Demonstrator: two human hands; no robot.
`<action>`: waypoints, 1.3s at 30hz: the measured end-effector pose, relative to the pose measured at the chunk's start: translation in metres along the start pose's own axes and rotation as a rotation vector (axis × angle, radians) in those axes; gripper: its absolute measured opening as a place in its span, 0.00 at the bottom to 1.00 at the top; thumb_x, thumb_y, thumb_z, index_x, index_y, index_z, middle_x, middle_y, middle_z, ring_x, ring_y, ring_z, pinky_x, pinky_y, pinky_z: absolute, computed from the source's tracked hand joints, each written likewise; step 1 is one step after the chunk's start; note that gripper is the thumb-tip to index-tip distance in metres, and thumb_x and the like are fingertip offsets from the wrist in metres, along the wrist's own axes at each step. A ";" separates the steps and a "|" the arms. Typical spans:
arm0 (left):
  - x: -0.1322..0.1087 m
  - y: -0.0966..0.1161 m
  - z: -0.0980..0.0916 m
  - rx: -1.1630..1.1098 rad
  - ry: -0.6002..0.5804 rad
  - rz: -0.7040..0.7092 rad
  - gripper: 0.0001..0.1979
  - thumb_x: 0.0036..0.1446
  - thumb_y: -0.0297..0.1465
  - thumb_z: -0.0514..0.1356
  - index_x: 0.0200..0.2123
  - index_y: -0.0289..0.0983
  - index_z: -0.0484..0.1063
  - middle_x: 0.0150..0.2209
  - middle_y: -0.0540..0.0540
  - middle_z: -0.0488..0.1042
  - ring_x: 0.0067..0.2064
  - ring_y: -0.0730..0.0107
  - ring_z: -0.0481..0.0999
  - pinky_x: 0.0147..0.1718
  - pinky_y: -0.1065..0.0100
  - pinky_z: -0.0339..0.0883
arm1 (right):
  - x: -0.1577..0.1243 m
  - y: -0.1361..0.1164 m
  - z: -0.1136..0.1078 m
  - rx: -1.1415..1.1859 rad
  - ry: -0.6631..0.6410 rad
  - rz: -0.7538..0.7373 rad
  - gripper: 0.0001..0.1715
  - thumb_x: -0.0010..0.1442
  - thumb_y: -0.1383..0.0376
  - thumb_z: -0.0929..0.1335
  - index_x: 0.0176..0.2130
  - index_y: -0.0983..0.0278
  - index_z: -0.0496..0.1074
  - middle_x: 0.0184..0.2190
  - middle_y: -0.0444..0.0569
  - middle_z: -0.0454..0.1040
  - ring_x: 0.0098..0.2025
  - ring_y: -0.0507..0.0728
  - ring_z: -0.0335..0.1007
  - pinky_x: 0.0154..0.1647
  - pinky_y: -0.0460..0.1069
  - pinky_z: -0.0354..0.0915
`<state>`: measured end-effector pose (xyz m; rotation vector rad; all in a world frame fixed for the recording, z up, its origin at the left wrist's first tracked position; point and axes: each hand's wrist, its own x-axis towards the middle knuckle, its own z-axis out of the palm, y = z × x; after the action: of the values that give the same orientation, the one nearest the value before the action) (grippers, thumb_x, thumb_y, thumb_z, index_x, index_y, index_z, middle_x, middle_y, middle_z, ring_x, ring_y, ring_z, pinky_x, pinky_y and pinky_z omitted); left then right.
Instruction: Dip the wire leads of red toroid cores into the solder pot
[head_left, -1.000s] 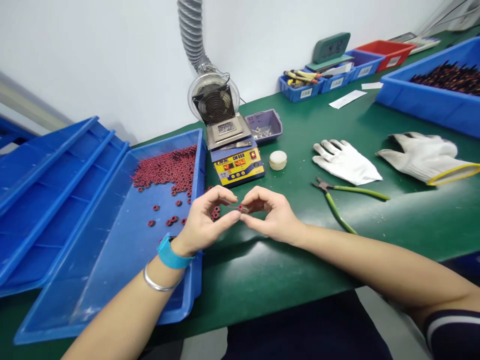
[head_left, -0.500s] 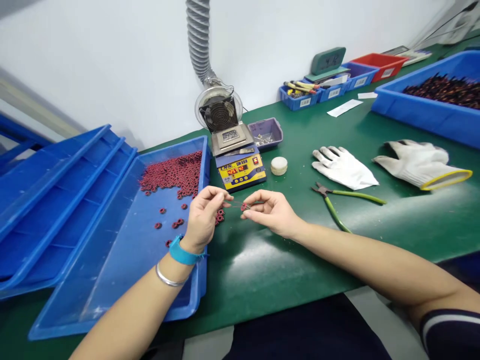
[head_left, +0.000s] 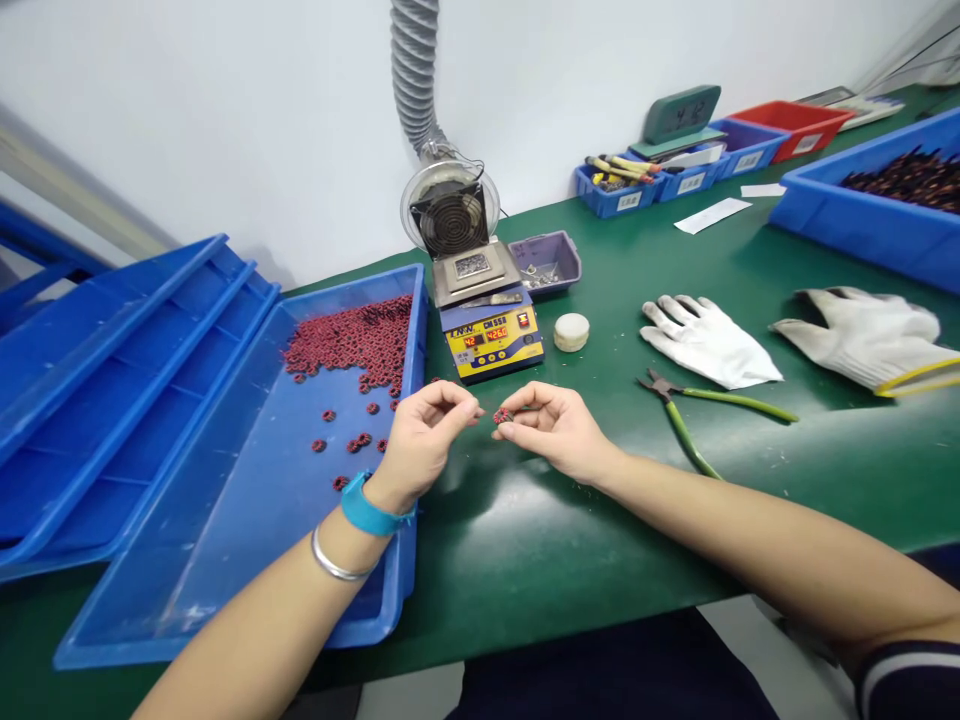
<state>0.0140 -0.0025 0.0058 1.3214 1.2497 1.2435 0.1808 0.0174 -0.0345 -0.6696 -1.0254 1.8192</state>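
Observation:
A small red and black wound ring (head_left: 502, 416) is pinched between the thumb and fingers of my right hand (head_left: 559, 430). Just left of it, my left hand (head_left: 429, 435) is closed at the fingertips, near the ring's thin wire end; what it grips is too small to make out. The blue tray (head_left: 247, 540) under my left forearm holds many similar rings (head_left: 352, 345), with several lying loose. Behind my hands stands a yellow and blue solder pot unit (head_left: 495, 345) with a lit display.
A round whitish tin (head_left: 571, 332), green-handled cutters (head_left: 694, 440), white gloves (head_left: 709, 340) and a purple bin (head_left: 551, 262) lie on the green table (head_left: 525, 570). Stacked blue trays (head_left: 112, 400) stand left. Small tool bins (head_left: 619, 200) and a large blue bin (head_left: 847, 220) are farther back.
The view has shifted slightly, moving the surroundings mostly right. My hands are a little closer together, and less wire shows between them. My right hand still holds the ring.

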 end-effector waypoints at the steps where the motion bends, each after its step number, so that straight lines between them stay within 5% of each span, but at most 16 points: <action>1: 0.001 0.000 -0.001 -0.052 0.055 -0.021 0.10 0.47 0.35 0.67 0.25 0.35 0.72 0.25 0.49 0.74 0.29 0.73 0.72 0.32 0.70 0.67 | 0.000 -0.001 0.000 -0.005 0.016 -0.009 0.21 0.36 0.63 0.80 0.28 0.66 0.71 0.25 0.42 0.77 0.28 0.51 0.78 0.32 0.44 0.72; 5: 0.004 0.000 -0.001 -0.170 0.166 -0.047 0.09 0.43 0.34 0.67 0.24 0.35 0.71 0.25 0.50 0.74 0.29 0.73 0.73 0.32 0.70 0.68 | 0.002 0.000 -0.001 -0.032 0.027 -0.016 0.20 0.38 0.62 0.79 0.28 0.65 0.71 0.25 0.43 0.77 0.29 0.52 0.78 0.33 0.45 0.73; 12: 0.001 -0.004 0.000 -0.093 -0.010 -0.065 0.11 0.41 0.28 0.65 0.32 0.34 0.74 0.30 0.47 0.76 0.35 0.69 0.75 0.37 0.68 0.68 | 0.002 0.005 -0.003 -0.072 0.017 -0.030 0.23 0.35 0.63 0.80 0.30 0.64 0.71 0.27 0.43 0.76 0.31 0.53 0.78 0.36 0.48 0.74; 17: 0.002 -0.008 0.000 -0.054 -0.041 -0.079 0.12 0.42 0.28 0.65 0.34 0.34 0.73 0.32 0.46 0.76 0.38 0.67 0.75 0.39 0.66 0.68 | 0.013 -0.022 -0.009 -0.136 0.096 -0.094 0.21 0.35 0.63 0.80 0.29 0.64 0.72 0.28 0.43 0.76 0.32 0.54 0.78 0.37 0.47 0.73; 22: 0.001 -0.010 0.005 0.045 -0.116 -0.086 0.14 0.41 0.31 0.66 0.34 0.34 0.72 0.33 0.45 0.75 0.36 0.67 0.75 0.36 0.66 0.69 | 0.078 -0.090 -0.021 -0.372 0.228 -0.179 0.11 0.41 0.72 0.75 0.29 0.67 0.74 0.25 0.44 0.75 0.28 0.49 0.73 0.28 0.43 0.69; 27: -0.003 -0.008 0.006 0.252 -0.210 -0.023 0.13 0.45 0.32 0.64 0.35 0.35 0.71 0.36 0.44 0.75 0.38 0.65 0.75 0.37 0.62 0.69 | 0.172 -0.138 -0.020 -0.744 0.327 -0.199 0.07 0.45 0.77 0.73 0.29 0.71 0.75 0.22 0.46 0.73 0.28 0.51 0.71 0.34 0.50 0.72; 32: -0.005 -0.011 0.005 0.364 -0.279 0.009 0.12 0.46 0.33 0.64 0.36 0.36 0.70 0.36 0.44 0.75 0.36 0.65 0.74 0.37 0.61 0.68 | 0.221 -0.146 -0.009 -1.141 0.343 -0.209 0.04 0.48 0.75 0.73 0.30 0.73 0.76 0.24 0.50 0.74 0.34 0.56 0.74 0.42 0.56 0.72; 39: -0.005 -0.017 0.006 0.430 -0.325 0.077 0.12 0.47 0.34 0.64 0.35 0.36 0.70 0.34 0.44 0.76 0.35 0.65 0.74 0.35 0.63 0.68 | 0.240 -0.135 0.004 -1.415 0.299 -0.237 0.06 0.49 0.75 0.72 0.31 0.76 0.77 0.27 0.49 0.75 0.40 0.59 0.75 0.49 0.56 0.69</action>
<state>0.0186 -0.0055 -0.0120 1.8130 1.2780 0.7871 0.1334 0.2640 0.0787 -1.4668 -1.9977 0.5131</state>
